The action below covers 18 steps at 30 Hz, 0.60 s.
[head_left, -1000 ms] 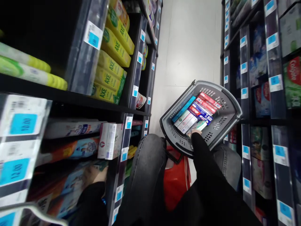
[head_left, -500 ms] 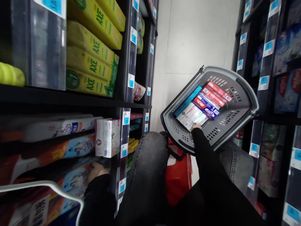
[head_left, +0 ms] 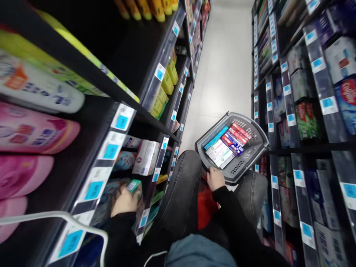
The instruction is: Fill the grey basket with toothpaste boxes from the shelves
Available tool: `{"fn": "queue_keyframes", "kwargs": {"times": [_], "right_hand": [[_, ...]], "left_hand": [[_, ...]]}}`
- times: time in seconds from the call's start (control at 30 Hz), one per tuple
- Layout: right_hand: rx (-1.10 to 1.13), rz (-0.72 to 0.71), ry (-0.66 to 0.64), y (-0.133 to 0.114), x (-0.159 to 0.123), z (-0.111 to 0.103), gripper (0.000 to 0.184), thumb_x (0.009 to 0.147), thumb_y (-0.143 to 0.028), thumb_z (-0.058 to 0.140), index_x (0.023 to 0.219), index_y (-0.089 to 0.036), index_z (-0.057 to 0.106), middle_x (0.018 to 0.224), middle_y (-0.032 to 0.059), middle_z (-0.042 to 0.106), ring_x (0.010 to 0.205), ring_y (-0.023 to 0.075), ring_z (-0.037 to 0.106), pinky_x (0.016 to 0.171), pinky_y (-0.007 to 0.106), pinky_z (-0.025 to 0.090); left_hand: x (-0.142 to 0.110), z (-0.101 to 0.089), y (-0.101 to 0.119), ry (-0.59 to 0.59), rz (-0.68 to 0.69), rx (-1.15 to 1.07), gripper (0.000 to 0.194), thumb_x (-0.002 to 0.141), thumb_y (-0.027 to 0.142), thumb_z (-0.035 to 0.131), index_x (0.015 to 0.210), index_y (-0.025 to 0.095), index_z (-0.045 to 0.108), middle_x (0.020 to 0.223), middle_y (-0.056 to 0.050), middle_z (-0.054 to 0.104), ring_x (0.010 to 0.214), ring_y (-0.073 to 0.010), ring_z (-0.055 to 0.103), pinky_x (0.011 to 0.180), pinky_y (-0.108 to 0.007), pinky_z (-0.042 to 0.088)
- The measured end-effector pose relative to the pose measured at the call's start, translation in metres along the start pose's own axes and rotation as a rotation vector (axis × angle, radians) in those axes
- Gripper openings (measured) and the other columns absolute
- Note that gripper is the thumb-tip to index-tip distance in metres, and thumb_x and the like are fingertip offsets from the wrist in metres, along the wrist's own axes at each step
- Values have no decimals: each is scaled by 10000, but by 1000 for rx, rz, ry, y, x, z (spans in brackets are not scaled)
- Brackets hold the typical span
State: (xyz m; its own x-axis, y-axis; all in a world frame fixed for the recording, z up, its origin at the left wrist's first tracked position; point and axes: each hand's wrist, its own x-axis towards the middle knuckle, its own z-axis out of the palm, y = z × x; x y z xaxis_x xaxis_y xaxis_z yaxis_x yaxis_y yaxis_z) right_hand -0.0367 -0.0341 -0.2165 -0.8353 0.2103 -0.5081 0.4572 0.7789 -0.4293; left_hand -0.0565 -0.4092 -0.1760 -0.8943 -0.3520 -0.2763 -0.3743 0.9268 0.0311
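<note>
My left hand (head_left: 124, 202) is inside a lower shelf on the left, its fingers closed around a small green box (head_left: 134, 185). White cartons (head_left: 145, 157) stand just beyond it on the same shelf. My right hand (head_left: 216, 179) is at the near rim of a grey shopping basket (head_left: 246, 162), fingers curled over the edge. In the basket lie flat toothpaste-style boxes: a teal box (head_left: 216, 138), red boxes (head_left: 238, 132), a blue-and-red box (head_left: 231, 144) and white boxes (head_left: 221, 154).
Shelves with blue-and-white price tags (head_left: 111, 150) line both sides of a narrow aisle floor (head_left: 219, 70). Pink bottles (head_left: 36, 128) lie at the left. My knees (head_left: 182, 178) flank the near end of the basket. A white cable (head_left: 63, 218) crosses the lower left.
My right hand has drawn back from the white boxes inside the basket to its near rim. My left hand now shows a green box in it. The view has shifted, revealing more aisle.
</note>
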Motion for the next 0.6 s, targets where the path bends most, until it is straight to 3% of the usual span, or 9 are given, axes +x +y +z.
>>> {"fn": "queue_keyframes", "kwargs": {"times": [0.1,0.17,0.27,0.4,0.5,0.6], "right_hand": [[114,-277,94,-7,-49,-9,270,927,-178,461,1135,-143,631,1095,131,682,1027,238,648,907,357,498],[251,-420,184,-13,-72,-16,260,925,-189,460,1113,-154,636,1063,108,693,1002,214,655,895,335,514],[366,-599,323,-29,-97,-32,251,930,-228,463,1108,-166,628,1038,103,684,986,210,647,883,355,530],[347,-800,571,-53,-126,-68,410,900,-288,543,1286,-148,531,1253,163,586,1205,257,538,1022,449,464],[306,-844,633,-57,-154,-104,539,869,-309,591,1367,-145,467,1333,182,540,1277,288,486,1070,492,418],[341,-795,453,-44,-189,-137,576,837,-327,630,1366,-166,471,1286,151,598,1204,283,560,1033,456,454]], "left_hand": [[-13,-27,18,67,107,-284,693,732,472,604,1297,115,418,1182,-196,584,1064,-367,613,876,-493,506],[-27,-46,38,211,245,-549,745,710,494,643,1327,146,410,1259,-175,555,1077,-332,619,921,-483,503],[-50,-74,77,311,415,-858,676,663,504,716,1199,156,495,1167,-148,612,1038,-312,636,926,-480,507],[-82,-110,127,392,671,-1140,618,638,479,786,1123,179,548,1122,-110,628,1057,-276,622,949,-430,499],[-112,-128,159,261,808,-1418,665,600,489,820,1128,182,554,1105,-79,625,1023,-240,629,904,-369,511],[-146,-138,183,-50,775,-1722,660,622,508,810,1130,189,536,997,-41,644,864,-181,647,785,-307,525]]}}
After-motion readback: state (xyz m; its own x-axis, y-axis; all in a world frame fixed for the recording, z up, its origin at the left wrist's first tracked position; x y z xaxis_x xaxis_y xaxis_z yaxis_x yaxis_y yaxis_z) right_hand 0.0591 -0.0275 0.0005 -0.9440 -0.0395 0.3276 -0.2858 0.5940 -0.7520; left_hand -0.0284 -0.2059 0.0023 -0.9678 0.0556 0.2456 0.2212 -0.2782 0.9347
